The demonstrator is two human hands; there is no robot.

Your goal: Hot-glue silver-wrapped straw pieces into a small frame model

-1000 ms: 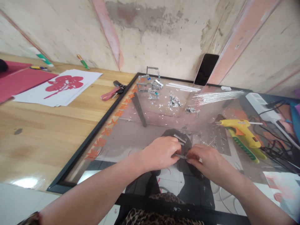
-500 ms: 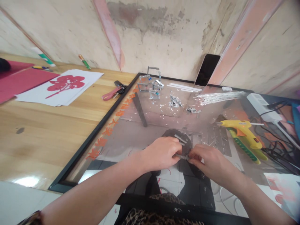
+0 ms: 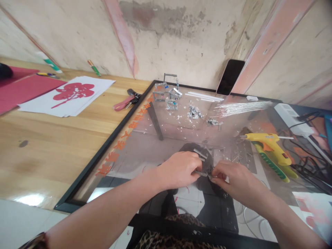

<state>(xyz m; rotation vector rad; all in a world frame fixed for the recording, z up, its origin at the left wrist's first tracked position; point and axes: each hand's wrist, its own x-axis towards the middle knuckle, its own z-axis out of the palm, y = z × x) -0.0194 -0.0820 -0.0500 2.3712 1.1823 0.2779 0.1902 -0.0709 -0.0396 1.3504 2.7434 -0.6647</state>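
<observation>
My left hand (image 3: pixel 178 169) and my right hand (image 3: pixel 233 180) meet over a glass-covered framed poster (image 3: pixel 121 138). Both pinch the ends of a small silver strip (image 3: pixel 203 173) held between their fingertips, just above the glass. Two more short silver strips (image 3: pixel 200 154) lie on the glass right behind my left hand. Both hands have their fingers curled closed.
A yellow glue gun (image 3: pixel 269 147) lies at the right with black cables and a white power strip (image 3: pixel 287 116). Silver scraps (image 3: pixel 193 112), a small silver frame model (image 3: pixel 167 93) and thin wires (image 3: pixel 241 107) sit farther back. A phone (image 3: pixel 230 76) leans on the wall. Red-flower papers (image 3: pixel 70 95) and pink-handled scissors (image 3: pixel 124 102) lie left.
The hands have barely shifted; my right fingers have curled a little tighter round the strip's end. The view drifted slightly.
</observation>
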